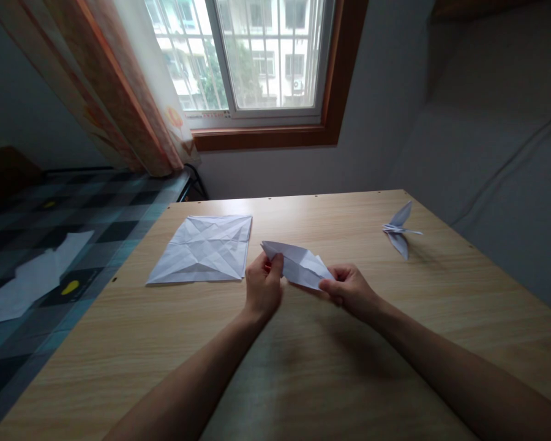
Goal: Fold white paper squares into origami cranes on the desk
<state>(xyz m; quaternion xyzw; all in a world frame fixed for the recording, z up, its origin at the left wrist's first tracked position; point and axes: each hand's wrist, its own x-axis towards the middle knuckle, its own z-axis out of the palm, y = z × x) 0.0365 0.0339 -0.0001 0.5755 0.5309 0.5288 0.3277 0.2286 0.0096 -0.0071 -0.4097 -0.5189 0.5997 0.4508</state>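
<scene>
A folded piece of white paper [300, 262] is held above the table between my two hands. My left hand [265, 282] pinches its left end, thumb on the near face. At the right end, my right hand [349, 285] grips a lower corner between thumb and fingers. The paper is several layers thick, and part of its back is hidden. Just left of my left hand, a creased square sheet of white paper [206, 248] lies flat. A paper crane [398, 229] with spread wings rests toward the far right of the table.
The wooden table [165, 367] fills the foreground. To its left is a bed with a checked cover [119, 196], where white paper scraps [41, 269] lie. Behind stand a barred window [270, 55], an orange curtain [133, 92] and a wall with a cable [509, 159].
</scene>
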